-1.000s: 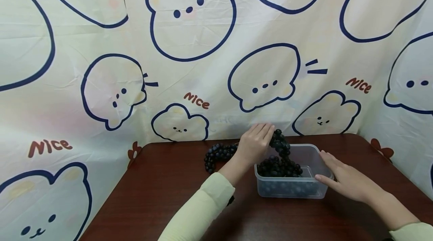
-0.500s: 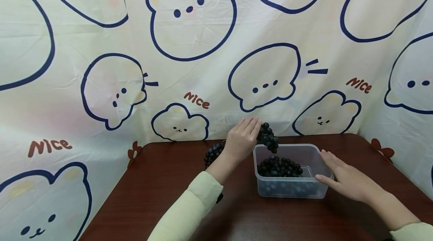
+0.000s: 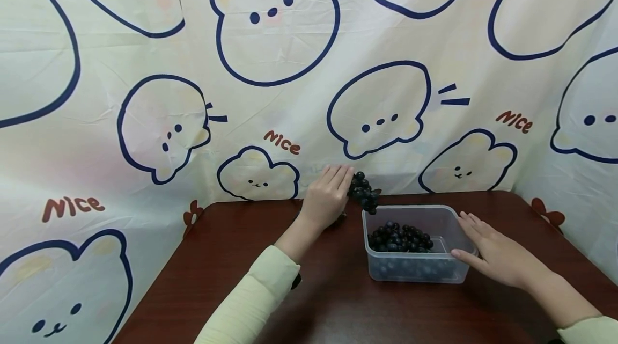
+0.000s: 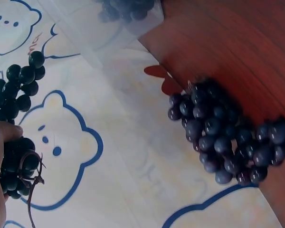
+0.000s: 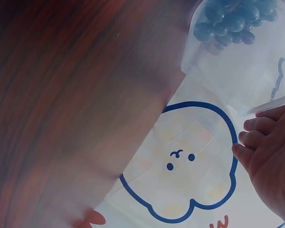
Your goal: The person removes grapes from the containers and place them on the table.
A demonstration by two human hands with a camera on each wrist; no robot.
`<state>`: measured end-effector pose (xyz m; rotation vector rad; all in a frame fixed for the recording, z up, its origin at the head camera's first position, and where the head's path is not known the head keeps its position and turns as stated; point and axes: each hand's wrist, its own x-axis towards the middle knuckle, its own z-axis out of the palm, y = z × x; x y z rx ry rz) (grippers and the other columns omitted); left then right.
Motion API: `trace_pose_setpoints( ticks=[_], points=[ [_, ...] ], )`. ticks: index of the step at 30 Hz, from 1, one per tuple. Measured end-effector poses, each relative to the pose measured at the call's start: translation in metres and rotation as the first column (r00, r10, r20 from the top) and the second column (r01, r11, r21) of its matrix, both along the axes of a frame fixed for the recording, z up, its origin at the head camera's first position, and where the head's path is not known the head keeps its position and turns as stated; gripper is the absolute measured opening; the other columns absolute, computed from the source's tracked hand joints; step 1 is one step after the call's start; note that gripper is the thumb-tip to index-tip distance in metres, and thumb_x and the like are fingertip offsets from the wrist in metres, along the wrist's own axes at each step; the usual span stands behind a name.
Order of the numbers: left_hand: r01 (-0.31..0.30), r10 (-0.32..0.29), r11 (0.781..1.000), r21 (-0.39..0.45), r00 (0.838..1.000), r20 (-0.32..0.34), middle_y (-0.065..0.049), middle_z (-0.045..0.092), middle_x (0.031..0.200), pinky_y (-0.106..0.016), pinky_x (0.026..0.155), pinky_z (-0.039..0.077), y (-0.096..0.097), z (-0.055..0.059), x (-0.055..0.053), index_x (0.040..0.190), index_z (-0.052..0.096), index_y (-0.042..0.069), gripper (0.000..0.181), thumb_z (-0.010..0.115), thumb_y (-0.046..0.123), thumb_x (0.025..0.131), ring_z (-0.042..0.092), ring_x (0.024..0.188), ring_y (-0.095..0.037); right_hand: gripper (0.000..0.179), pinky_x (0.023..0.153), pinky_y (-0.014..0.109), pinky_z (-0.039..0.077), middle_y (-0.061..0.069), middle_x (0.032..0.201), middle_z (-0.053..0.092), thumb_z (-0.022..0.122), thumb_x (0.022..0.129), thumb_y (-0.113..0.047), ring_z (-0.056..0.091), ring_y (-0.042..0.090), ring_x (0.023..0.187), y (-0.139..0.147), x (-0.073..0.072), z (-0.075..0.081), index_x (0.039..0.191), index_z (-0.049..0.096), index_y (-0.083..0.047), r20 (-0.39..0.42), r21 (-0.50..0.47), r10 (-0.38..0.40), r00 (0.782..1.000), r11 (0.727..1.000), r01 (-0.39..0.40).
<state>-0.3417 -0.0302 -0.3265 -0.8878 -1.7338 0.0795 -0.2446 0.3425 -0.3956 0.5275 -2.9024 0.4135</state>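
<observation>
A bunch of black grapes [image 3: 363, 192] is held in the left hand [image 3: 324, 197]; in the head view its fingertips are hidden, while in the left wrist view the thumb is seen laid across the bunch and the rest of the hand is cut off. A thin stem [image 4: 32, 190] is left dangling below the thumb. The bunch is held at about 10 o'clock of the clear container [image 3: 449, 270]; whether the rim is touched cannot be told. A second bunch [image 4: 228, 137] is mostly hidden behind the left hand in the head view, but in the left wrist view it is seen at about 4 o'clock of the held one, resting on the surface [image 3: 207, 279]. More grapes [image 3: 401, 238] are gathered inside the container toward 9 o'clock, their lower part blurred by the cloudy wall. At the container's 3 o'clock end, the right hand [image 3: 494, 253] is rested with fingers extended, nothing gripped. Both pale sleeves [image 3: 248, 293] are cut off by the frame, and a dark object [image 3: 296, 281] at the left cuff is barely made out.
</observation>
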Motion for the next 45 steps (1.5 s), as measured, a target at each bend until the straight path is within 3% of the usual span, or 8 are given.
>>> trace_pose_setpoints(
  ticks=[11, 19, 26, 36, 45],
  points=[
    [-0.013, 0.013, 1.0, 0.022, 1.0, -0.019, -0.014, 0.069, 0.114, -0.038, 0.096, 0.048, -0.036, 0.004, 0.002, 0.116, 0.07, 0.001, 0.036, 0.073, 0.004, 0.08, 0.065, 0.104, -0.027, 0.088, 0.105, 0.067, 0.02, 0.03, 0.153, 0.022, 0.056, 0.092, -0.056, 0.018, 0.047, 0.141, 0.002, -0.001, 0.001, 0.15, 0.028, 0.004, -0.001, 0.004, 0.014, 1.0, 1.0, -0.014],
    [-0.049, 0.048, 0.998, 0.04, 0.998, 0.035, -0.015, 0.067, 0.118, -0.041, 0.098, 0.046, -0.062, 0.002, 0.005, 0.12, 0.067, -0.001, 0.053, 0.083, 0.004, 0.07, 0.064, 0.107, -0.03, 0.09, 0.103, 0.068, 0.023, 0.03, 0.153, 0.022, 0.056, 0.091, -0.058, 0.019, 0.048, 0.14, 0.002, -0.001, 0.0, 0.15, 0.028, 0.005, 0.008, 0.004, 0.012, 1.0, 1.0, -0.012],
    [-0.079, 0.077, 0.994, 0.077, 0.997, 0.025, -0.018, 0.067, 0.115, -0.043, 0.096, 0.047, -0.085, 0.0, 0.003, 0.118, 0.068, -0.003, 0.049, 0.08, 0.0, 0.071, 0.064, 0.106, -0.032, 0.089, 0.104, 0.067, 0.022, 0.03, 0.154, 0.021, 0.056, 0.092, -0.056, 0.018, 0.046, 0.141, 0.002, -0.002, -0.001, 0.15, 0.027, 0.004, 0.005, -0.005, 0.019, 1.0, 1.0, -0.019],
    [-0.144, 0.14, 0.985, 0.099, 0.989, 0.049, -0.02, 0.068, 0.113, -0.046, 0.092, 0.049, -0.119, -0.016, -0.001, 0.115, 0.068, -0.006, 0.054, 0.085, 0.0, 0.064, 0.065, 0.103, -0.034, 0.087, 0.105, 0.067, 0.021, 0.029, 0.154, 0.021, 0.057, 0.093, -0.054, 0.016, 0.045, 0.142, 0.003, -0.002, 0.0, 0.152, 0.025, 0.002, 0.006, -0.028, 0.024, 1.0, 0.999, -0.024],
    [-0.237, 0.224, 0.964, 0.116, 0.968, 0.114, -0.021, 0.067, 0.113, -0.048, 0.091, 0.05, -0.149, -0.024, -0.004, 0.116, 0.068, -0.007, 0.053, 0.084, -0.001, 0.066, 0.065, 0.102, -0.035, 0.089, 0.104, 0.068, 0.022, 0.029, 0.154, 0.02, 0.057, 0.092, -0.055, 0.016, 0.045, 0.142, 0.003, -0.002, -0.001, 0.151, 0.025, 0.003, 0.018, -0.026, 0.011, 1.0, 1.0, -0.01]
  ],
)
